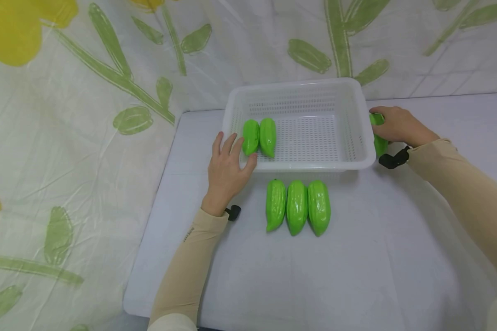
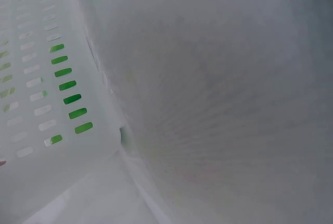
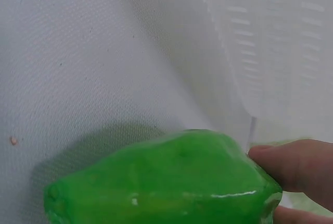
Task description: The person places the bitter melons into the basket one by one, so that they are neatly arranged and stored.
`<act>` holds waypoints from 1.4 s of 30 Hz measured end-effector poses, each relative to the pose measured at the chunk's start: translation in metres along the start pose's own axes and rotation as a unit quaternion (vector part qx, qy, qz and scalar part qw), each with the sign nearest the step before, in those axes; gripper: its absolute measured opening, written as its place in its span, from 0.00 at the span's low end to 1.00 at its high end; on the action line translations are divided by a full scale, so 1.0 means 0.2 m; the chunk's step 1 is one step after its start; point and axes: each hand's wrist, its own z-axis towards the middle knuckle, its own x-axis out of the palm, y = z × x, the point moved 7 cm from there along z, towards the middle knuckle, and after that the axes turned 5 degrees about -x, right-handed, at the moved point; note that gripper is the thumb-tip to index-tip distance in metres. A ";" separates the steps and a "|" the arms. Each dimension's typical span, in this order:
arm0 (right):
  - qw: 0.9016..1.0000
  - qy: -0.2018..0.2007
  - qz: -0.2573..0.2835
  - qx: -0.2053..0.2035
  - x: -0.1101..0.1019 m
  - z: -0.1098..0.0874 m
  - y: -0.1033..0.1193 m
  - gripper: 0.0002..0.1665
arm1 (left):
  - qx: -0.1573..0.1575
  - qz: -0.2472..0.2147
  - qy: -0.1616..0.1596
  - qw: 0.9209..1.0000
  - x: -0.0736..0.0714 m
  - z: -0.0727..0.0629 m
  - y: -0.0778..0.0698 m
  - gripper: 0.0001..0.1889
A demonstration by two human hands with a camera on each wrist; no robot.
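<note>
To the right of the white plastic basket (image 1: pixel 306 165), my right hand (image 1: pixel 397 125) holds a glossy, long, ridged green fruit (image 1: pixel 380 143). The right wrist view has this fruit (image 3: pixel 166 179) close over the pale cloth, with fingers (image 3: pixel 291 164) at one end. My left hand (image 1: pixel 228 171) lies with fingers spread at the basket's front left corner, overlapping the rim. Two similar green fruits (image 1: pixel 268 137) lie side by side in the basket's left part, near those fingers. The left wrist view shows the slotted basket wall (image 2: pixel 39 109) with green behind its slots.
Three more green fruits (image 1: pixel 297 207) lie in a row on the white-covered table (image 1: pixel 335 280), in front of the basket. A flower-patterned curtain (image 1: pixel 248 50) hangs behind the basket and along the left side. The table's left edge runs beside my left forearm.
</note>
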 end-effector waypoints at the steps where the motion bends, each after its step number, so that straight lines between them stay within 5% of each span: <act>1: 1.000 0.002 0.000 0.003 0.00 0.00 0.00 0.48 | 0.001 0.000 -0.001 1.000 0.00 0.00 0.00 0.31; 26: 0.999 0.010 0.034 0.023 -0.01 -0.02 -0.01 0.48 | 0.005 -0.002 -0.004 1.000 0.00 0.00 -0.01 0.31; 42: 0.997 -0.008 0.065 0.040 -0.14 -0.09 -0.01 0.55 | 0.001 0.001 0.005 1.000 0.00 0.00 0.00 0.32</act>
